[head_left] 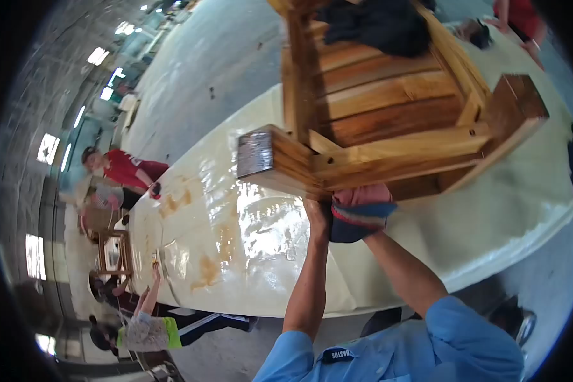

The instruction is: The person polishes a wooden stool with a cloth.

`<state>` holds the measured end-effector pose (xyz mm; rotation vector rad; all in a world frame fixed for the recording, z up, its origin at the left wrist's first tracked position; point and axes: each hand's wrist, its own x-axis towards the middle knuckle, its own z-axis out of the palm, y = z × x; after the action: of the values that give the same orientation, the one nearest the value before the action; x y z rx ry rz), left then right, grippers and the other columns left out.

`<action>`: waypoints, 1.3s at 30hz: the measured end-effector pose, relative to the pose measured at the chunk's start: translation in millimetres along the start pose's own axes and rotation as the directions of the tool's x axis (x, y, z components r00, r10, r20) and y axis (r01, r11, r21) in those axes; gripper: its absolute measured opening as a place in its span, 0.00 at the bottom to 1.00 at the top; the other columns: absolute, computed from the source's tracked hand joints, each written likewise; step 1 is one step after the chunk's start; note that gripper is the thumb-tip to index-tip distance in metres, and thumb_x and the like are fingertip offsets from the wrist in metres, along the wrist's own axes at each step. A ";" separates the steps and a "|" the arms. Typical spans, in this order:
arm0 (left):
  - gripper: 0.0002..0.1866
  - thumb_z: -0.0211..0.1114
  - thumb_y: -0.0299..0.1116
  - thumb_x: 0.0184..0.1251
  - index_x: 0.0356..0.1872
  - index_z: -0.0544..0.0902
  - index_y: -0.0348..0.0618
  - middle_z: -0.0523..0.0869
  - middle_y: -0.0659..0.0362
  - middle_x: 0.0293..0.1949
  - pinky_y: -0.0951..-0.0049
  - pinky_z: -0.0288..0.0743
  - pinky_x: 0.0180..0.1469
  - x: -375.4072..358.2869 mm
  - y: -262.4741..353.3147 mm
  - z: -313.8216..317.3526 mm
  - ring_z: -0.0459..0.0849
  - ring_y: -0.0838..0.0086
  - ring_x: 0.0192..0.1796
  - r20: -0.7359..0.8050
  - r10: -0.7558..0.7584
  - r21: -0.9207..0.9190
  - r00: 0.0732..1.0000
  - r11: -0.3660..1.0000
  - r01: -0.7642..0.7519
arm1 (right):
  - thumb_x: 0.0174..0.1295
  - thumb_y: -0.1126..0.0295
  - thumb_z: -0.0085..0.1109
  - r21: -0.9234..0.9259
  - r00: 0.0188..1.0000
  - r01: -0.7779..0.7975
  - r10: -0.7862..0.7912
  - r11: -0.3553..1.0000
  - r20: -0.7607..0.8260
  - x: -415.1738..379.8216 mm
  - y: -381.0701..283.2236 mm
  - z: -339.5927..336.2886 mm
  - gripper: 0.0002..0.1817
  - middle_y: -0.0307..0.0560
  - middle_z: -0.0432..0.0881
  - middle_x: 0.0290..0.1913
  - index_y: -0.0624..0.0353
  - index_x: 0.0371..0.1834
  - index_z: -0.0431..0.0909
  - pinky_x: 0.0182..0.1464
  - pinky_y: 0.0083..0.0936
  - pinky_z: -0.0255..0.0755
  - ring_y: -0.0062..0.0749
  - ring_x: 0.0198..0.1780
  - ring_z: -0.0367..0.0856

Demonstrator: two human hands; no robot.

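A varnished, slatted wooden stool (395,149) with thick square legs stands tilted over the covered table, its underside and corner braces showing. My left hand (318,213) is closed on the lower wood beside the near leg; its fingers are mostly hidden behind the frame. Against the front rail, my right hand (377,239) holds a bunched cloth (361,219) in blue, pink and red, which covers most of the fingers. A black cloth (375,25) lies on the slats at the far end.
Glossy plastic sheeting with brown stains covers the long table (204,235). At its left side are a person in red (124,169) and a person in a grey and lime shirt (149,332), near a small wooden frame (114,252). Another person's red sleeve (525,19) shows at upper right.
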<state>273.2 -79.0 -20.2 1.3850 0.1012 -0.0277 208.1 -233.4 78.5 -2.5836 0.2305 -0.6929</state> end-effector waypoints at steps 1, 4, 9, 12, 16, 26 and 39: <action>0.26 0.47 0.56 0.75 0.50 0.76 0.41 0.79 0.57 0.45 0.69 0.72 0.51 -10.6 -6.0 7.8 0.77 0.70 0.47 0.163 0.049 0.089 0.985 0.994 -0.064 | 0.65 0.54 0.50 0.006 1.000 0.013 -0.013 1.000 -0.020 -2.4 4.8 -0.2 0.14 0.47 0.78 0.39 0.52 0.39 0.77 0.48 0.39 0.70 0.42 0.47 0.76; 0.26 0.46 0.53 0.77 0.49 0.79 0.37 0.83 0.53 0.46 0.66 0.73 0.53 -22.2 -58.3 28.7 0.80 0.69 0.50 0.307 0.122 0.081 0.944 0.985 -0.154 | 0.66 0.55 0.49 0.322 1.000 0.022 -0.016 0.946 -0.021 -24.4 42.1 27.5 0.14 0.47 0.78 0.35 0.52 0.36 0.77 0.44 0.39 0.71 0.43 0.43 0.78; 0.23 0.50 0.47 0.77 0.49 0.77 0.33 0.82 0.55 0.45 0.66 0.74 0.49 -43.1 -63.9 34.3 0.79 0.70 0.45 0.370 0.244 0.248 0.896 0.904 -0.349 | 0.64 0.59 0.51 0.590 0.982 -0.121 0.009 0.798 0.189 -23.7 127.3 29.3 0.12 0.49 0.78 0.38 0.54 0.39 0.76 0.45 0.39 0.71 0.44 0.44 0.78; 0.23 0.46 0.47 0.80 0.54 0.75 0.34 0.78 0.56 0.51 0.69 0.72 0.55 -68.1 -47.5 53.6 0.76 0.70 0.53 0.121 0.099 0.243 0.988 0.962 -0.126 | 0.62 0.60 0.52 0.512 0.972 -0.162 0.047 0.844 0.231 28.0 164.0 3.4 0.12 0.51 0.78 0.40 0.55 0.42 0.75 0.47 0.40 0.71 0.45 0.46 0.78; 0.23 0.50 0.47 0.77 0.55 0.77 0.35 0.81 0.51 0.53 0.67 0.72 0.55 -111.2 -32.9 66.0 0.79 0.67 0.55 -0.027 -0.379 0.476 0.925 0.809 0.345 | 0.60 0.62 0.55 0.506 0.966 -0.131 -0.005 0.852 0.258 67.6 148.3 -3.2 0.13 0.53 0.77 0.43 0.55 0.45 0.74 0.49 0.41 0.72 0.47 0.48 0.77; 0.18 0.67 0.48 0.62 0.45 0.86 0.48 0.81 0.55 0.53 0.62 0.66 0.62 -87.1 -40.6 57.4 0.77 0.60 0.58 0.335 0.087 0.325 0.938 0.924 -0.202 | 0.54 0.67 0.60 0.053 0.990 0.115 -0.118 0.992 0.071 103.7 92.5 160.9 0.22 0.58 0.76 0.50 0.58 0.52 0.71 0.54 0.44 0.73 0.50 0.55 0.77; 0.24 0.71 0.52 0.57 0.52 0.83 0.55 0.79 0.54 0.55 0.62 0.61 0.67 -86.6 -25.3 61.9 0.73 0.59 0.62 0.342 -0.014 0.329 0.940 0.938 -0.105 | 0.54 0.59 0.60 -0.172 0.866 0.129 -0.027 0.977 0.499 145.7 79.9 136.3 0.29 0.65 0.70 0.63 0.57 0.60 0.70 0.57 0.42 0.74 0.57 0.56 0.78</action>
<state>188.4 -147.9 -26.1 1.7119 -0.2374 -0.2556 399.3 -291.3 -0.7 -2.8711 0.0277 -0.0085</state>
